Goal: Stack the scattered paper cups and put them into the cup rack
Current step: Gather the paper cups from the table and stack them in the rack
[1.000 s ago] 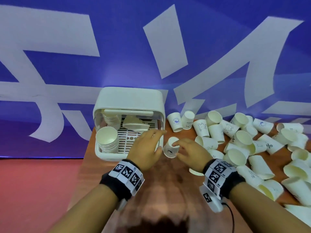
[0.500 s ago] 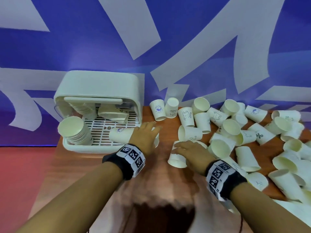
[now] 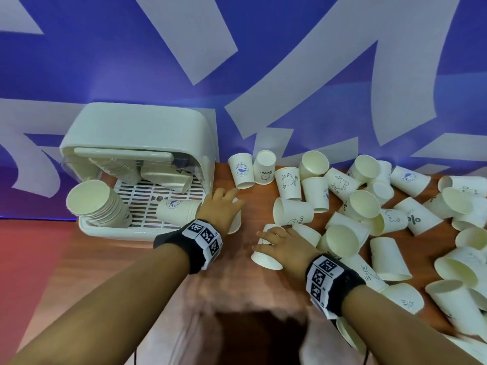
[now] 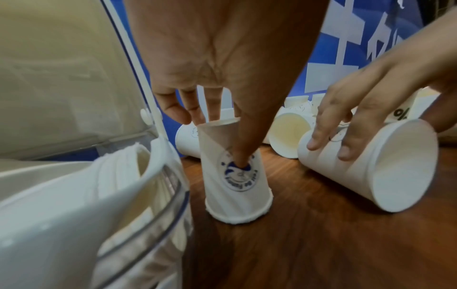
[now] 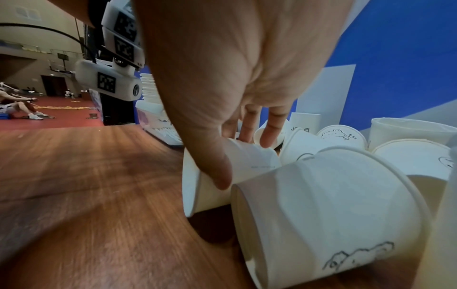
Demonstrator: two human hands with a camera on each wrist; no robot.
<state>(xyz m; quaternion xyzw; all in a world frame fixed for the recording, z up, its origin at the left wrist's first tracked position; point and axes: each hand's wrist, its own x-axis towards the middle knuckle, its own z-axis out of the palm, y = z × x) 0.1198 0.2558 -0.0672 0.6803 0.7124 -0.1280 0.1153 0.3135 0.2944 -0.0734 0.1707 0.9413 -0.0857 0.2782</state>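
Since half second ago: hands hardly shifted, view closer. Left hand grips upside-down cup with blue round logo, thumb on logo, rim on table, just right of cup rack. Right hand holds plain cup lying on side, right of rack. Scattered cups farther right, readable: "Hi", "Bear", "%". Bare wood in front of rack; table's left edge just beyond rack.

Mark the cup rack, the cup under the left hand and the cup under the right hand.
cup rack (image 3: 137,127): head view, top of lid.
left cup (image 4: 237,195): left wrist view, side wall.
right cup (image 3: 264,258): head view, side near rim.
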